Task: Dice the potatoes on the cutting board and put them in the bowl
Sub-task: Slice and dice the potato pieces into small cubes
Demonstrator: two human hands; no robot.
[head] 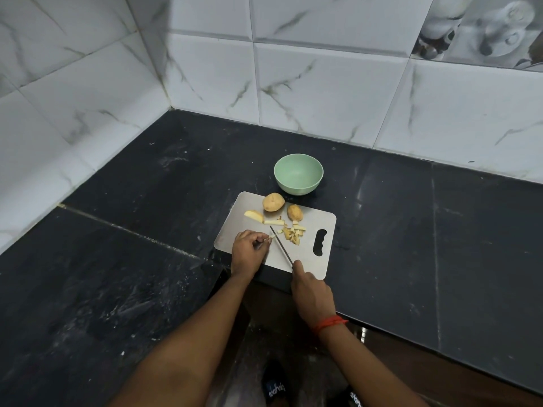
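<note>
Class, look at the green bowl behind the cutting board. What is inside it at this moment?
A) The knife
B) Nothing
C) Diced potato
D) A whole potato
B: the green bowl shows a bare inside, while the diced potato pieces lie on the cutting board.
</note>
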